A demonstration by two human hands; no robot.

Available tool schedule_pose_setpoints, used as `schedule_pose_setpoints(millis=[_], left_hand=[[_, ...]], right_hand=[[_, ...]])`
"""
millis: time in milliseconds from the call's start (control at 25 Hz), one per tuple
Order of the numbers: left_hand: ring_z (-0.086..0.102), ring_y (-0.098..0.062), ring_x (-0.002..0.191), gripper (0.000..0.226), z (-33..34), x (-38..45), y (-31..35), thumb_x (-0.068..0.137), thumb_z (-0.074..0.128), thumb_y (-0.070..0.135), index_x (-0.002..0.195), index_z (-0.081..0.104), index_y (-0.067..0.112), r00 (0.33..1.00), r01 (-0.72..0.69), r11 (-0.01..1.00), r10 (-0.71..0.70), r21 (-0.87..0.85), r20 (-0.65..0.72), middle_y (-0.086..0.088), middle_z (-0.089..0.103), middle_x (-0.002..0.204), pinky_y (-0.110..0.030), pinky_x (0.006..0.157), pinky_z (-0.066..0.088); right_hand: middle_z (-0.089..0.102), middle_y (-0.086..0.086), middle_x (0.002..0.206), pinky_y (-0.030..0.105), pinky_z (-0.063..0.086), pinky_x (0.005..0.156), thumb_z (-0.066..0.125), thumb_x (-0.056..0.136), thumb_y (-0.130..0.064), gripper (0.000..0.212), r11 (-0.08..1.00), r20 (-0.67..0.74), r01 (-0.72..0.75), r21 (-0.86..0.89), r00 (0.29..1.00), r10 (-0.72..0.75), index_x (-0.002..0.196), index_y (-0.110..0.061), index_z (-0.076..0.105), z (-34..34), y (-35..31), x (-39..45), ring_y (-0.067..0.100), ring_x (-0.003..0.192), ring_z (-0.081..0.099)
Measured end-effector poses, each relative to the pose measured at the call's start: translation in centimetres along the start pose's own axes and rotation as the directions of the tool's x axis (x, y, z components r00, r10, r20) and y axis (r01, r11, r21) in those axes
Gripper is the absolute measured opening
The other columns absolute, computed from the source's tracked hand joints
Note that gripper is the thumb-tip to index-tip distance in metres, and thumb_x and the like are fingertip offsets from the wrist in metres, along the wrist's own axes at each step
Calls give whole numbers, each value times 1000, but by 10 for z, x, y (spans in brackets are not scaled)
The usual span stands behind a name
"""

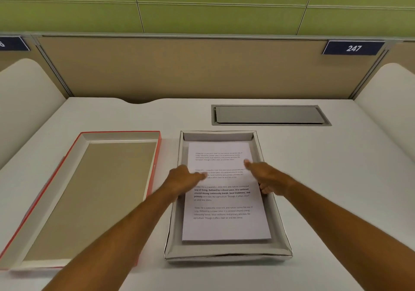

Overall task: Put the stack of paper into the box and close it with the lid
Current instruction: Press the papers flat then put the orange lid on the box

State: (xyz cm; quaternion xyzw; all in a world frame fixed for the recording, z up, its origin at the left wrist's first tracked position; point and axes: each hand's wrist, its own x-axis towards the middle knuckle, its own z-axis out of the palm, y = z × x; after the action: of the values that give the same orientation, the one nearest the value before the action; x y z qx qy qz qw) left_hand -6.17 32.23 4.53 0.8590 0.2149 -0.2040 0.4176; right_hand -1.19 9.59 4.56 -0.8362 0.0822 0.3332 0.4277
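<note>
Both hands loose, nothing gripped: left hand [184, 178] lies over the left rim of the box [278, 218] with fingers stretched onto the stack of paper [224, 223]; right hand [267, 179] over the right rim, index finger out on the sheet, other fingers curled by the box wall, not clamped on anything

Stack of paper sits inside the box, flat on its floor, a gap showing between paper edges and box walls on all sides. Top sheet white, four blocks of small black print, third block partly bold; text reads upright from the person's side. Long axis of the stack runs away from the person, same as the box's long axis, top of page at the far end

Box is shallow, grey-silver, open, walls slightly creased at near corners. Lid [89, 191] lies left of the box, just beside it, not touching, inside facing up, tan inner floor, white inner walls, red outside edge; long axis also runs away from the person, slightly angled

Both rest on a white desk [336, 189]; grey recessed cover plate [269, 115] beyond the box
</note>
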Motion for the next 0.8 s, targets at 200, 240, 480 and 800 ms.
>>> schedule_pose_setpoints(millis=[200,240,480,800], left_hand=[[62,-19,108,83,29,-41,-38,68,84,37,134,37,16,991,-128,943,112,307,71,-4,58,131,-25,83,54],[60,-19,108,94,33,-46,-42,67,85,34,140,29,17,991,-131,931,109,340,84,-5,56,131,-27,85,54],[49,-25,130,119,49,-63,-47,80,76,16,152,-18,16,989,-136,868,91,478,116,-10,36,148,-33,104,45],[40,-24,139,102,59,-62,-52,88,66,12,154,-11,15,992,-122,817,119,564,42,-11,28,156,-32,110,38]], right_hand=[[42,12,151,30,47,100,72,85,-26,99,852,160,174,-494,981,-108,155,-9,4,24,36,-49,29,128,52],[38,12,154,33,46,103,75,83,-26,111,813,180,185,-552,979,-100,155,-10,-9,28,43,-52,29,131,50],[22,22,156,42,39,111,81,77,-26,130,673,166,184,-717,982,-91,152,-22,-25,42,65,-52,35,138,40],[27,21,151,39,39,111,69,88,-14,109,610,101,218,-762,970,-220,154,-19,-17,50,75,-56,32,136,40]])
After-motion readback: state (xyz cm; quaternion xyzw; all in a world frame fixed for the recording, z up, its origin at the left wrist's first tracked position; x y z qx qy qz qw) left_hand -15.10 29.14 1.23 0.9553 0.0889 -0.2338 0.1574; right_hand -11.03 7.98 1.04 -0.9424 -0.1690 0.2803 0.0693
